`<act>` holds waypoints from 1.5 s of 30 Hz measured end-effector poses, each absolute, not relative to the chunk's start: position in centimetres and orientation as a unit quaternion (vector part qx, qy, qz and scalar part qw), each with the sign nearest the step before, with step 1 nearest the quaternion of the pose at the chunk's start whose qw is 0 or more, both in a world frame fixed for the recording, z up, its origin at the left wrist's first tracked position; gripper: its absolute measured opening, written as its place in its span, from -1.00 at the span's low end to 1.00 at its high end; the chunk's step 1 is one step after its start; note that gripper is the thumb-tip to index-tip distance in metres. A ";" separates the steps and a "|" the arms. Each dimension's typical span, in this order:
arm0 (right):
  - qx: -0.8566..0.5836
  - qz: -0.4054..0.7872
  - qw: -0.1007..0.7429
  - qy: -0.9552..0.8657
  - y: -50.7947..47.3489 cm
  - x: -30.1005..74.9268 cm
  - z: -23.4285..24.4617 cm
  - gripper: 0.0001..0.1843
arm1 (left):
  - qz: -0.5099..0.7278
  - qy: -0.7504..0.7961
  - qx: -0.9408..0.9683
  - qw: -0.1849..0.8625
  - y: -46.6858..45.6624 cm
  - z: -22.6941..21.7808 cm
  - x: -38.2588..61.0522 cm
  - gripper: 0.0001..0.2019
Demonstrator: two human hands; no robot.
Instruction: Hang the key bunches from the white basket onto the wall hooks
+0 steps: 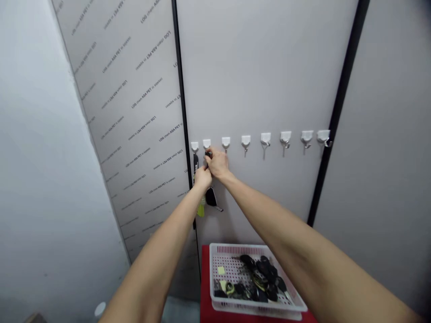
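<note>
Both arms reach up to a row of white wall hooks (245,141) on a grey panel. My right hand (218,163) pinches a small dark ring or loop right under the second hook from the left (206,144). My left hand (202,178) is closed just below it, holding a strap from which a black key fob (211,197) with a metal piece hangs. On the first hook (194,146) hangs a black strap (195,163), and a yellow-green tag (201,210) shows below my left wrist.
Several more white hooks to the right carry nothing. Below stands a white plastic basket (215,269) with several black key fobs and straps, on a red surface (206,287). A black vertical strip (182,103) divides the wall panels; another (338,107) runs at the right.
</note>
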State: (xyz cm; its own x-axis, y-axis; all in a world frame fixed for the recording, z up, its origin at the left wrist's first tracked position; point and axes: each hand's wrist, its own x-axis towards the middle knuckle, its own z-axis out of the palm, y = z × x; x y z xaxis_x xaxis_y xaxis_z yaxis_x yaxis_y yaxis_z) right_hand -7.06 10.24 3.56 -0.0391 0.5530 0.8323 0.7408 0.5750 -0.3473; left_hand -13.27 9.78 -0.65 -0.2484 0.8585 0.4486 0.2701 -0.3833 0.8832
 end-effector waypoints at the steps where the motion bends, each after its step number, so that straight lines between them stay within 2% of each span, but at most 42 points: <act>1: -0.448 -0.076 0.527 -0.718 10.0 -6.8 3.4 -0.76 | 0.604 0.511 0.569 0.223 9.4 -0.7 -13.3 -0.84; 4: -0.435 -0.038 0.529 -0.728 9.0 -4.8 2.1 -0.73 | 0.584 0.533 0.586 0.175 7.9 -1.3 -13.6 -0.75; 7: -0.449 0.007 0.497 -0.743 7.5 -1.5 -1.5 -0.74 | 0.577 0.523 0.603 0.174 6.2 -3.0 -13.8 -0.70; 12: -0.516 0.101 0.348 -0.776 3.7 4.4 -12.0 -0.77 | 0.539 0.514 0.631 0.219 3.0 -9.5 -12.7 -0.75; 17: -0.548 0.161 0.207 -0.795 -0.4 7.3 -20.2 -0.74 | 0.367 0.560 0.693 0.269 -0.2 -18.1 -10.3 -0.76; 22: -0.547 0.121 0.161 -0.812 -1.5 7.6 -21.7 -0.66 | 0.217 0.566 0.758 0.240 -1.7 -22.6 -9.1 -0.72; 29: -0.548 0.155 0.101 -0.816 -1.4 7.4 -21.2 -0.62 | 0.145 0.553 0.788 0.229 -1.7 -22.7 -8.9 -0.71; 33: -0.538 0.185 0.149 -0.808 -1.5 7.3 -21.3 -0.72 | 0.159 0.542 0.790 0.237 -1.7 -22.6 -8.8 -0.69; 37: -0.534 0.271 0.275 -0.752 -1.3 7.1 -21.1 -0.72 | 0.193 0.507 0.793 0.278 -1.7 -22.5 -8.8 -0.80; 40: -0.525 0.346 0.362 -0.688 -0.8 6.9 -20.3 -0.71 | 0.247 0.497 0.754 0.352 -1.6 -22.2 -8.9 -0.86; 42: -0.526 0.362 0.388 -0.665 -0.5 6.9 -19.6 -0.71 | 0.296 0.502 0.697 0.418 -1.4 -21.8 -9.1 -0.86; 45: -0.527 0.335 0.382 -0.681 -0.3 7.1 -18.8 -0.73 | 0.368 0.496 0.616 0.488 -1.1 -20.8 -9.3 -0.88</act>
